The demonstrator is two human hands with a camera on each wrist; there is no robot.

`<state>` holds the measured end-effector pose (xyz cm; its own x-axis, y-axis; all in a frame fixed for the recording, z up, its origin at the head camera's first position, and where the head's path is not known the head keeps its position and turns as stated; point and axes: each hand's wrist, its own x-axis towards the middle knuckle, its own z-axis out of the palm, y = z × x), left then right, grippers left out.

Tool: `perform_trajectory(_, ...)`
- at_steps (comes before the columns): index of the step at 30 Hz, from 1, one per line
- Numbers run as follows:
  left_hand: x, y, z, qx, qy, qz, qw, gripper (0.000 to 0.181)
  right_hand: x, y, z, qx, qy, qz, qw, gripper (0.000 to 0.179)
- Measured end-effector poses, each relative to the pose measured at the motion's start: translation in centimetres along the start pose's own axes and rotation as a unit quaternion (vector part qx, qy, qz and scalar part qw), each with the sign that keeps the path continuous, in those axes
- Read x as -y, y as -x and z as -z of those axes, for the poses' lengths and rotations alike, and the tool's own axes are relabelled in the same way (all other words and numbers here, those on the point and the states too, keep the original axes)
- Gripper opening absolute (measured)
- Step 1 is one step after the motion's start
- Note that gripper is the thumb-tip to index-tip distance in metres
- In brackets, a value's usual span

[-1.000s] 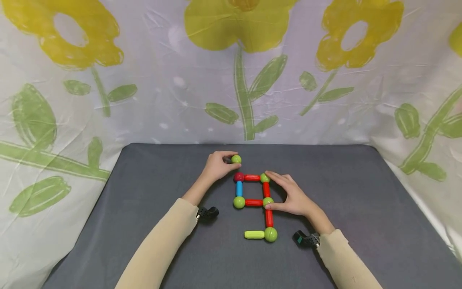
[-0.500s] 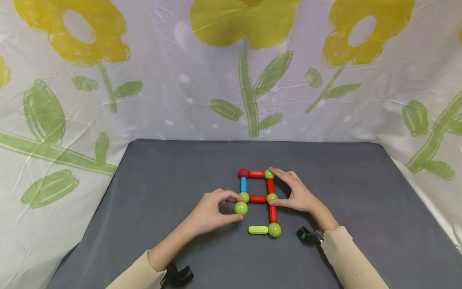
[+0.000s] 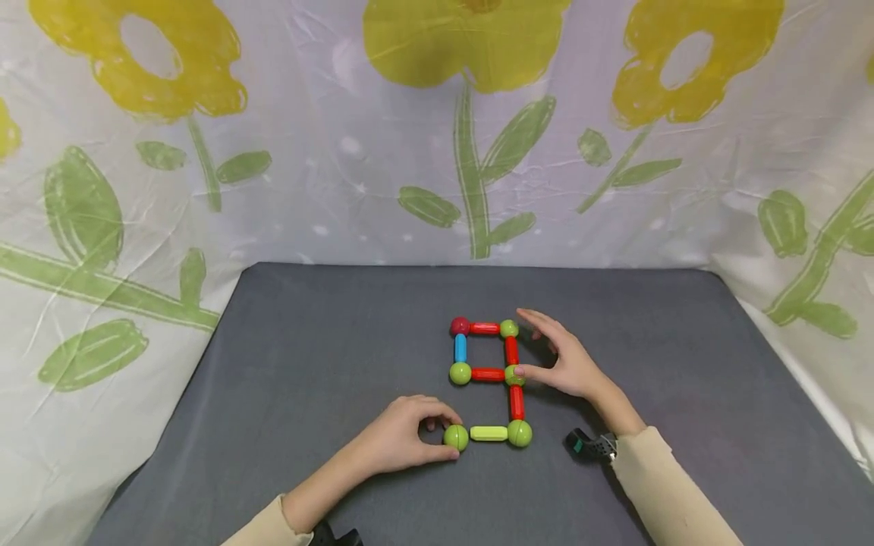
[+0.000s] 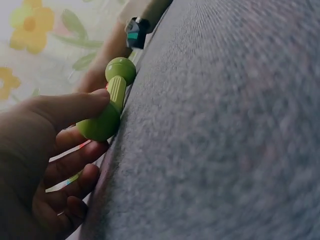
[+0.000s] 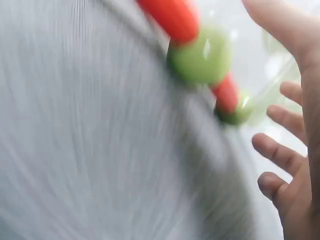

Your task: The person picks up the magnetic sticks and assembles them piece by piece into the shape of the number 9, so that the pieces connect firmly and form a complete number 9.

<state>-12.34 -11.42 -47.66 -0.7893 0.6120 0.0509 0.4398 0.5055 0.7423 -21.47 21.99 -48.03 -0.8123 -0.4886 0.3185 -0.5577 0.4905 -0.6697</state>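
My left hand point(image 3: 403, 436) pinches a green ball point(image 3: 456, 437) between thumb and fingers, low over the cloth. The ball sits at the left end of a yellow-green rod point(image 3: 488, 434); in the left wrist view they look joined. A green ball point(image 3: 520, 434) is at the rod's other end. From there a red rod point(image 3: 517, 403) runs up to a square of rods and balls, with a blue rod point(image 3: 460, 349) on its left side and a dark red ball point(image 3: 460, 326) at one corner. My right hand point(image 3: 567, 364) hovers beside the square's right side, fingers spread.
Everything lies on a table with a dark grey cloth point(image 3: 328, 326). A flower-patterned curtain point(image 3: 307, 189) hangs behind and at the sides. A black wrist device point(image 3: 590, 446) is on the right wrist.
My left hand has brought the green ball from above the square's far-left corner down toward me, to the yellow-green rod's end. My right fingers have drawn away from the far-right ball.
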Motion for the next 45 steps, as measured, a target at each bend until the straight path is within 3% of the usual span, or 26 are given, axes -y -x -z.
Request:
perform_trajectory(4,0.3,0.0,-0.5,-0.015,0.017,-0.009,0.9997,0.027,2.8,1.3,0.2,-0.016,-0.037,0.067,0.997,0.061)
perform_trajectory(10,0.6,0.0,-0.5,-0.03,0.019,-0.015,0.9993,0.027,6.2,3.6,-1.6,0.066,-0.08,0.117,0.9878,0.042)
perform_trajectory(14,0.7,0.2,-0.4,-0.033,0.018,-0.01,0.9993,0.027,6.7,4.1,-3.4,0.093,-0.057,0.137,0.9846,0.032)
perform_trajectory(19,0.6,0.2,-0.6,-0.037,0.022,-0.01,0.999,0.028,6.0,4.4,-4.6,0.056,-0.039,0.158,0.985,0.023)
perform_trajectory(31,0.5,0.0,-0.4,-0.044,0.012,-0.019,0.9988,0.03,5.1,4.9,-5.1,0.028,-0.076,0.142,0.9866,0.032)
perform_trajectory(45,0.6,0.4,-1.0,-0.055,0.018,-0.014,0.9983,0.03,4.8,5.3,-5.4,0.031,-0.062,0.132,0.9888,0.029)
